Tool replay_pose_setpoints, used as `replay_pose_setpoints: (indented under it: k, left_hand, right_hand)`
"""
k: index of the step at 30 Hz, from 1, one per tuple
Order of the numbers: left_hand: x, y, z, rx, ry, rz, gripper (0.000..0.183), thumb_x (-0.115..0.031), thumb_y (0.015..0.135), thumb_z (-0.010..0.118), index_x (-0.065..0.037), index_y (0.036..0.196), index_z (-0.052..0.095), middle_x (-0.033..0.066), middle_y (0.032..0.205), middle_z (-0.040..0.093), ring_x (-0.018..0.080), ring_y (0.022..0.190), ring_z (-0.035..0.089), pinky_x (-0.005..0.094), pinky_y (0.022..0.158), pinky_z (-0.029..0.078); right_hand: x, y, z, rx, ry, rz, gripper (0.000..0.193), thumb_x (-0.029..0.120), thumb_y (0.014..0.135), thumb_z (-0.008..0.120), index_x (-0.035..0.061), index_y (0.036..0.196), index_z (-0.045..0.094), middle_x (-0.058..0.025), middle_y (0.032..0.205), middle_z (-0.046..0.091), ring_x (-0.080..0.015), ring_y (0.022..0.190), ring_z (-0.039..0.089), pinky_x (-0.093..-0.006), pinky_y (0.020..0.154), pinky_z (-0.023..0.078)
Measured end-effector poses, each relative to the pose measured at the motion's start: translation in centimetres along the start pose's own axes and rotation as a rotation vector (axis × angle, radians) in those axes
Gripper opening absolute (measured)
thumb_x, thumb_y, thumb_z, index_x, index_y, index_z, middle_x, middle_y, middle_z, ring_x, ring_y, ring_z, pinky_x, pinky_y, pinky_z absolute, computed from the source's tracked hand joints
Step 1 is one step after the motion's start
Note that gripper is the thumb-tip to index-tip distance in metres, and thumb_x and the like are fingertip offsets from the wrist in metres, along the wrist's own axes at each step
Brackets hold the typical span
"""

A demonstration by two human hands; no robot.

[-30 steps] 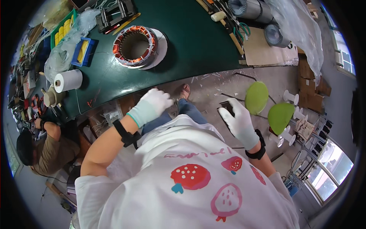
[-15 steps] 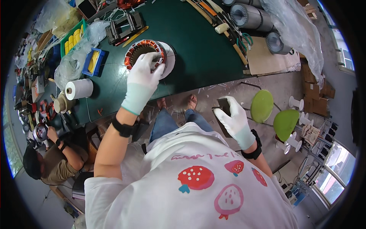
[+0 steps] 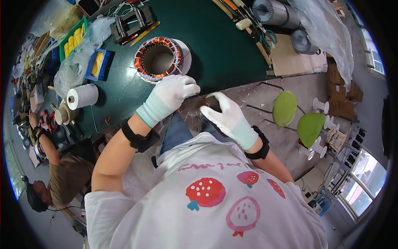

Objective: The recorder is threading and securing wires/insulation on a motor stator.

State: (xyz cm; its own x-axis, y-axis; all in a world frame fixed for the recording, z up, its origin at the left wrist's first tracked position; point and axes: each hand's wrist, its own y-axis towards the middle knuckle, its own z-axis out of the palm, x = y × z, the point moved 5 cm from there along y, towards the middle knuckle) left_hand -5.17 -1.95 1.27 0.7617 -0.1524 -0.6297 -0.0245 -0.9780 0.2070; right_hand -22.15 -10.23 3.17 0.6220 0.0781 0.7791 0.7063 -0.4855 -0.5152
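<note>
A stator with orange copper windings laced in white (image 3: 158, 60) stands at the table's near edge, its round bore facing up. Just in front of it, my white-gloved left hand (image 3: 176, 89) is closed in a pinch. A thin reddish wire shows at its fingertips, running toward my right hand; its other end is hard to make out. My right hand (image 3: 228, 114), gloved too, is curled around a dark flat piece (image 3: 212, 103), mostly covered by the fingers and blurred. The two hands are close together but apart, over the gap between table and body.
At left on the green table (image 3: 215, 54) are a white thread spool (image 3: 83, 97), a blue tray (image 3: 98, 64) and a black metal fixture (image 3: 132, 25). Long-handled tools (image 3: 248, 31) and laminated cores (image 3: 269, 12) lie right. Green stools (image 3: 285, 108) stand right; a co-worker (image 3: 68, 174) sits left.
My left hand has come off the stator's rim toward me, now pinching a thin wire. My right hand has moved left and up with the dark flat piece, close to the left hand.
</note>
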Motion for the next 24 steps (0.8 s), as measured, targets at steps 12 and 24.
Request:
replay_pose_setpoints:
  k: [12,24]
  left_hand:
    - [0.2,-0.8,1.3,-0.015,-0.309,-0.026,0.02,0.001,0.08,0.068,-0.009,0.098,0.071,0.0075,0.093,0.067,0.0307,0.086,0.066,0.0402,0.072,0.054]
    - [0.0,-0.2,1.8,-0.042,-0.308,-0.066,0.02,-0.001,0.08,0.067,-0.009,0.097,0.072,0.007,0.095,0.067,0.0302,0.09,0.065,0.0417,0.08,0.054]
  right_hand:
    - [-0.1,-0.7,2.6,0.069,0.653,0.233,0.026,0.022,0.106,0.06,-0.0011,0.118,0.063,-0.0039,0.091,0.066,-0.0093,0.075,0.06,-0.0257,0.069,0.05]
    - [-0.9,0.1,1.8,0.112,0.6,0.282,0.024,0.021,0.106,0.056,-0.0004,0.113,0.064,-0.0033,0.086,0.065,-0.0107,0.072,0.062,-0.0267,0.066,0.051]
